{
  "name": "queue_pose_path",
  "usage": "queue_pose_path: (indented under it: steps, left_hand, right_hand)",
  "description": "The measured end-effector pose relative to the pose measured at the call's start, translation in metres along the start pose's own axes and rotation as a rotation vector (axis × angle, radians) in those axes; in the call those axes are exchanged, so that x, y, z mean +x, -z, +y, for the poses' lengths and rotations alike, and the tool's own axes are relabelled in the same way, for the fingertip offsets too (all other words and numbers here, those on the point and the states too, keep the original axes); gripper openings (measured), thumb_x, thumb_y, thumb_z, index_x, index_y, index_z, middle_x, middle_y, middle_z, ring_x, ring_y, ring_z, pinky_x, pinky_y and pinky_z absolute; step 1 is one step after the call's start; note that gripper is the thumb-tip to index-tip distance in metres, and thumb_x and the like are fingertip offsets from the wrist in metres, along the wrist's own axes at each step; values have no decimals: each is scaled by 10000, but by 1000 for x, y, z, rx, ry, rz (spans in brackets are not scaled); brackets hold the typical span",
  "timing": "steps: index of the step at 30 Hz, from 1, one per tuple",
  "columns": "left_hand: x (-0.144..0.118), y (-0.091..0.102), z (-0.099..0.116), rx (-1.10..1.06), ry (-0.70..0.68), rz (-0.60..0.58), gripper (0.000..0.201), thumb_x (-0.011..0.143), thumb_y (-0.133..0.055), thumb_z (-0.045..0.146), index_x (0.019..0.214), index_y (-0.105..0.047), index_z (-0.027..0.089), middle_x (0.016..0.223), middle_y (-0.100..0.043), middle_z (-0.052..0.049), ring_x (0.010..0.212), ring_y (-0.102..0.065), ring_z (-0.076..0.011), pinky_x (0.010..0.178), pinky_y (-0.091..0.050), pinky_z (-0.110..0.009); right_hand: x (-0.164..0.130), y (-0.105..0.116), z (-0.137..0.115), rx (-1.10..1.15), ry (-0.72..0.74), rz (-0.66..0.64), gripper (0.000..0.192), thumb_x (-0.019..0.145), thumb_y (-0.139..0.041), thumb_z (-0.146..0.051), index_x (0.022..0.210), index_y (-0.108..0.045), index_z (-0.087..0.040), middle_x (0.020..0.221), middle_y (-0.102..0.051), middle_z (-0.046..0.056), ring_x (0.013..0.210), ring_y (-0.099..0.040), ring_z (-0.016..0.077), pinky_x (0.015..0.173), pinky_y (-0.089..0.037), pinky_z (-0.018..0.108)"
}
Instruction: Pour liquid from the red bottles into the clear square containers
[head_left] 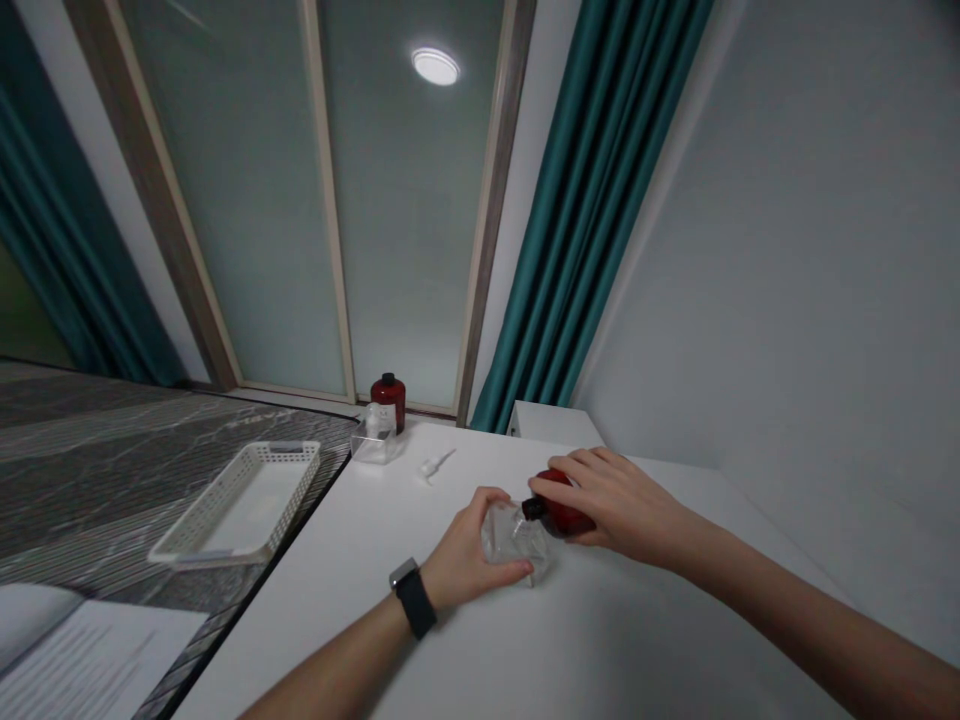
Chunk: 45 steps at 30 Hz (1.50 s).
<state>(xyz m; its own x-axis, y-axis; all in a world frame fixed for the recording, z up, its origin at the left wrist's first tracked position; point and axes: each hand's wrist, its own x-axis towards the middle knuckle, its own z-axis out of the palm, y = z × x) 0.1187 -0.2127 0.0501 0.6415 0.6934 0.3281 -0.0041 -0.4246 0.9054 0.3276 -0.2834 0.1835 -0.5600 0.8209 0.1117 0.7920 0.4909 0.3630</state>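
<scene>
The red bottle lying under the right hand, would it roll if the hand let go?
Probably: the red bottle lies on its side on the smooth white table, and looks round. The right hand and the clear container against its cap may check it.

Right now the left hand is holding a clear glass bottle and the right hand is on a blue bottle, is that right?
Not quite. In the head view the bottle under the right hand is a red bottle with a black cap, not blue. The rest holds: the left hand is wrapped around the clear glass bottle on the white table.
</scene>
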Motion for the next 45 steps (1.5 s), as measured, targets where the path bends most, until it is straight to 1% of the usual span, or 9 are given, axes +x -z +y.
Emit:
queue_pose_path:
  steps: [6,9,16,23,28,37,45]
  left_hand:
    - [0,1,0,0,-16,14,651,658,-811,298,1182,-435,207,1124,-619,-69,1011,-614,-261,898,-475,-383]
    - [0,1,1,-11,-8,17,643,649,-806,294,1169,-438,205,1117,-617,-67,1002,-615,-258,887,-476,-373]
    - [0,1,1,-1,-16,10,647,655,-807,293,1173,-431,201,1118,-611,-76,1006,-608,-262,885,-470,-381]
    - [0,1,1,3,-29,11,646,665,-812,300,1179,-434,201,1117,-614,-74,1015,-610,-267,886,-475,-385]
    - [0,0,1,12,-11,10,643,654,-812,291,1170,-439,198,1130,-610,-82,1028,-603,-275,894,-468,-394]
    - [0,1,0,6,-9,8,648,654,-808,304,1173,-436,199,1114,-603,-75,1012,-600,-273,884,-457,-388]
    - [0,1,0,1,-18,1,644,665,-808,304,1176,-431,198,1125,-597,-79,1026,-594,-274,888,-456,-387]
  right_hand:
    - [0,0,1,-20,8,17,536,763,-800,-375,1228,-548,-286,1144,-666,76,995,-628,297,771,-467,399]
    - [1,0,1,-27,8,3,568,753,-812,-379,1241,-536,-290,1165,-661,81,999,-628,299,778,-466,398]
    - [0,1,1,-23,2,-18,625,732,-830,-387,1266,-520,-288,1188,-653,87,1020,-624,314,797,-474,418]
    - [0,1,0,-28,-3,-23,620,741,-828,-384,1270,-520,-285,1193,-656,88,1020,-629,313,798,-485,424]
    - [1,0,0,-46,-6,-23,649,713,-847,-418,1263,-524,-295,1184,-662,81,1024,-633,315,801,-493,426]
    - [1,-1,1,-58,3,3,591,745,-819,-397,1253,-533,-297,1169,-667,79,1002,-633,294,777,-476,398]
    - [1,0,1,-50,2,7,601,730,-831,-386,1247,-539,-291,1149,-672,76,994,-635,294,771,-479,398]
